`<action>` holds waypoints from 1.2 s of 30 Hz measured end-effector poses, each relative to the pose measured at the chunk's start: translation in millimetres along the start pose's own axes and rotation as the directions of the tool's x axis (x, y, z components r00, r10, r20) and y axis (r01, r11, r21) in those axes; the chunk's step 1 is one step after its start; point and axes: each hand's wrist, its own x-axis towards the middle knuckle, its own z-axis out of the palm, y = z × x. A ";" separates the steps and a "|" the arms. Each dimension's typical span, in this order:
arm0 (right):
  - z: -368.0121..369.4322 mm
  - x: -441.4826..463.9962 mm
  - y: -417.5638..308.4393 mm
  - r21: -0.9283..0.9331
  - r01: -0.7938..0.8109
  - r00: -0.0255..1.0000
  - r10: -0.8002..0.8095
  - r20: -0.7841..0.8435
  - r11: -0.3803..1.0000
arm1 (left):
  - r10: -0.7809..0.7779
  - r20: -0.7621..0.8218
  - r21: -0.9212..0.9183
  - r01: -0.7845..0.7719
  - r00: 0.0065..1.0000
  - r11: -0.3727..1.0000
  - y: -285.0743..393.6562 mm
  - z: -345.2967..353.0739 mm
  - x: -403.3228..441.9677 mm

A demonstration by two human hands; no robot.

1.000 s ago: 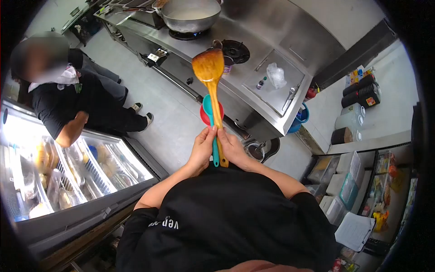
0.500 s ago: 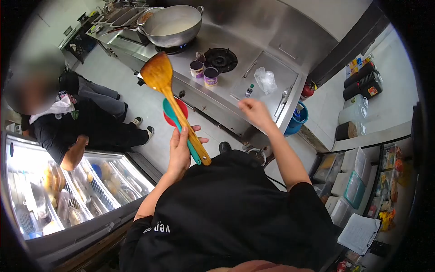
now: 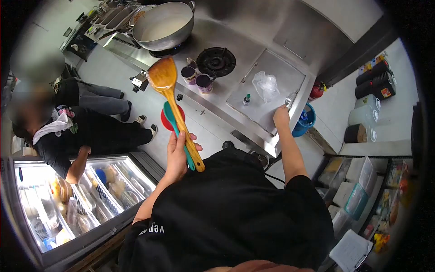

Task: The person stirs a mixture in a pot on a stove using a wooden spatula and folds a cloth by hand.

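Observation:
In my left hand, the fingers are closed around a wooden turner with a wide flat blade. A teal spoon-like utensil is held along with it, and a red round piece shows just behind that. On the right of the steel counter, my right hand has its fingers closed at the handle end of some metal cutlery; the exact kind is hard to make out. Left of that hand are a small bottle with a green cap and a crumpled clear plastic bag.
A large metal wok with whitish contents sits on a lit burner. Opened cans stand beside another burner. Left, a person is by a lit chest freezer; another stands behind. A blue gas cylinder stands right.
My right hand has moved right and slightly down, from over the counter front to the metal cutlery. My left hand still holds the turner and teal utensil. The view has shifted a little.

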 end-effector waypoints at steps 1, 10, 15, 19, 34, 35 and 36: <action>3.2 6.1 0.4 0.005 0.015 1.000 -0.015 0.004 1.000 | 0.006 -0.015 -0.001 -0.006 1.000 1.000 -0.1 2.9 3.0; -15.8 72.2 0.5 0.461 -0.232 0.972 0.192 0.132 0.857 | 0.007 -0.086 -0.016 -0.009 0.996 1.000 -2.5 3.6 17.0; 11.9 118.8 16.8 0.330 -0.060 0.987 0.105 -0.118 0.942 | -0.018 -0.161 -0.032 0.013 0.987 0.999 -1.5 3.8 15.0; 29.6 137.3 16.6 0.538 -0.379 0.923 0.349 0.161 0.753 | -0.004 -0.199 -0.088 -0.013 0.980 0.996 -0.4 3.2 13.5; -28.5 86.1 -78.8 0.113 0.528 0.836 -0.492 -0.244 0.842 | -0.012 -0.185 -0.019 0.008 0.983 1.000 3.6 10.1 30.6; -9.9 100.9 -65.4 0.161 0.490 0.864 -0.452 -0.222 0.857 | -0.016 -0.190 -0.021 0.012 0.982 1.000 4.4 9.7 31.1; 5.8 120.7 -50.9 0.163 0.493 0.863 -0.455 -0.220 0.855 | -0.016 -0.195 -0.021 0.012 0.981 1.000 4.0 7.9 31.5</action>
